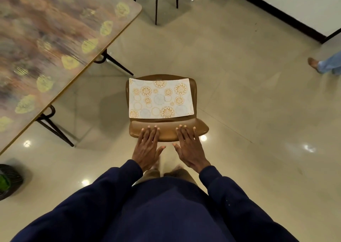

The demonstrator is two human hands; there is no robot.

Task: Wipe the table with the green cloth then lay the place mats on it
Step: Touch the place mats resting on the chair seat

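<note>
Mat (160,98): patterned, lying flat on the seat of a brown chair (166,131), square to it and covering most of the seat. Only one mat face shows; I cannot tell whether more are stacked under it. None is on the worktop (46,39).

Left hand (147,146) and right hand (188,146): both released, fingers straight and together, palms down, holding nothing. They sit side by side over the near edge of the chair, just short of the mat. I cannot tell whether they touch the chair.

Progress, as a judgement: the visible part of the worktop is bare and motion-blurred, so I can't tell whether it was wiped. No green cloth is clearly in view. A dark round object (9,181) at lower left has something green on it, but it is too unclear to name. With empty hands reaching for the mat, this looks like the start of the laying step. Picking up, carrying and placing the mat are all left.

Edges and room: the mat's near edge lies just beyond the fingertips, and its corners are close to the seat rim, so there is an edge to lift. The worktop is to the left, apart from the chair, with its long edge and rounded corner facing it. The floor (239,103) between them is open. Splayed worktop legs (55,129) stick out low on that side. Thin black furniture legs (156,2) stand well beyond the chair. Another person's foot (313,63) is far right, well apart.
</note>
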